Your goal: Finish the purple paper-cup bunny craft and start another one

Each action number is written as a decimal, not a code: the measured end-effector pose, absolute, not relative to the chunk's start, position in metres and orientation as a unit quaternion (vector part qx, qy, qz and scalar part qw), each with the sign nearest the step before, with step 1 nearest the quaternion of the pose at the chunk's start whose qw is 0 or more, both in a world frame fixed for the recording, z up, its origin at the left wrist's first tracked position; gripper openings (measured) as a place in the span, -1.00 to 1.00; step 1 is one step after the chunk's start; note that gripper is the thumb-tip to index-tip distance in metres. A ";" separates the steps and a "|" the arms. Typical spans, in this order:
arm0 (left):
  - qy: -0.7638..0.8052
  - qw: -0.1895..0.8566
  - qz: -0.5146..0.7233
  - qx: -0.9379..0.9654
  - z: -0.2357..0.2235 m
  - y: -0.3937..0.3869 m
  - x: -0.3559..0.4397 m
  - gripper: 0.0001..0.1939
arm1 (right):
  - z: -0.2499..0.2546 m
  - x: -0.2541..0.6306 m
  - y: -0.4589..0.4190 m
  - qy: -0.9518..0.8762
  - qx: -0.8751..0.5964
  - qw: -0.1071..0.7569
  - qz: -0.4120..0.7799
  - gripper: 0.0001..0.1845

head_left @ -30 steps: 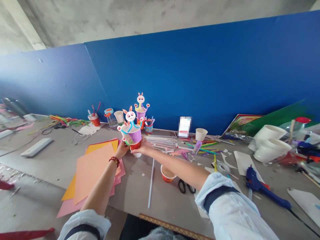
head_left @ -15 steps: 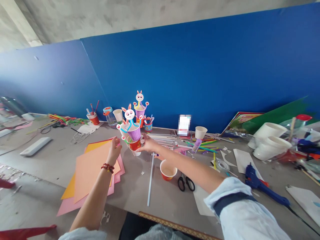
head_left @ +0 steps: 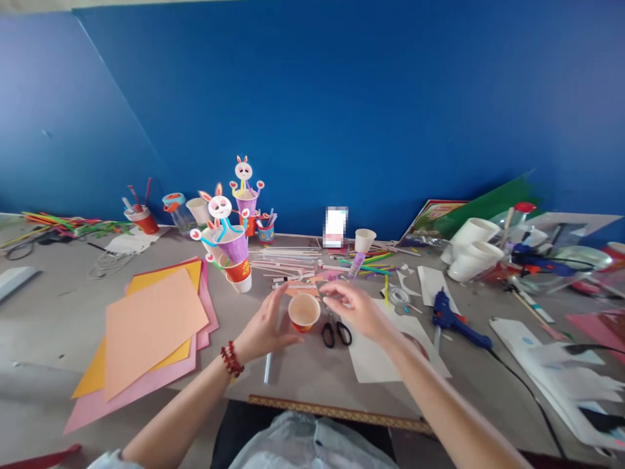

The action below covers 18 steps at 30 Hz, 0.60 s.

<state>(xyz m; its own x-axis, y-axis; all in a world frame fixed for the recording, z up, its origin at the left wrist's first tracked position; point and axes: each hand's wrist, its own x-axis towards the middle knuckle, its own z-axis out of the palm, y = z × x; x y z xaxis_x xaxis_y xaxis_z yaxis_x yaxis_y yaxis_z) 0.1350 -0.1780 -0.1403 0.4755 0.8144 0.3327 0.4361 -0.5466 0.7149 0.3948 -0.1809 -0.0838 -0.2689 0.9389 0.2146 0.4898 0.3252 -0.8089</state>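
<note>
A red paper cup (head_left: 303, 314) with a white rim stands upright on the table between my hands. My left hand (head_left: 266, 327) is open at its left side, thumb and fingers spread, with no clear grip on it. On the right, my right hand (head_left: 355, 306) hovers near the rim with fingers loosely curved and apart, holding nothing. Black-handled scissors (head_left: 336, 335) lie just right of the cup. Partly under my left hand is a pale straw (head_left: 267, 369). To the left stand stacked paper cups (head_left: 236, 268) topped by a paper rabbit figure (head_left: 219, 206).
Coloured paper sheets (head_left: 151, 332) are piled at left. Several straws (head_left: 288, 260) lie behind the cup, beside a glue stick (head_left: 357, 262). A blue glue gun (head_left: 452, 316) with a cord and white cups (head_left: 473, 257) are at right. A blue panel (head_left: 312, 117) rises behind.
Both hands have left the rabbit-topped cup stack and moved right and nearer, to either side of the red paper cup. The view has tilted down and turned right.
</note>
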 end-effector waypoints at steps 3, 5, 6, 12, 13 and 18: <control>0.384 0.310 0.335 0.802 -0.139 -0.172 0.157 -0.13 | -0.112 0.402 -0.212 -0.711 -0.508 0.367 0.319 -0.75; 0.366 0.321 0.334 0.808 -0.135 -0.172 0.163 -0.26 | -0.127 0.401 -0.226 -0.700 -0.524 0.377 0.306 -0.66; 0.352 0.323 0.331 0.814 -0.132 -0.173 0.164 -0.28 | -0.133 0.400 -0.230 -0.700 -0.529 0.377 0.298 -0.59; 0.308 0.434 0.333 0.779 -0.141 -0.174 0.164 -0.29 | -0.146 0.389 -0.231 -0.758 -0.542 0.303 0.199 -0.41; 0.313 0.441 0.334 0.772 -0.145 -0.173 0.163 -0.28 | -0.148 0.388 -0.231 -0.769 -0.543 0.280 0.186 -0.43; 0.309 0.429 0.326 0.783 -0.157 -0.167 0.159 -0.25 | -0.158 0.386 -0.234 -0.787 -0.555 0.236 0.133 -0.56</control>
<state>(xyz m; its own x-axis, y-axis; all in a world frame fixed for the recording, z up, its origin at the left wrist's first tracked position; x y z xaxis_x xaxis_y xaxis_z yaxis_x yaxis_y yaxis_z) 0.1591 -0.1667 -0.1573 0.5959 0.7644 0.2459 0.2042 -0.4404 0.8743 0.3858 -0.2337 -0.1584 -0.2735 0.9356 0.2234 0.8098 0.3493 -0.4715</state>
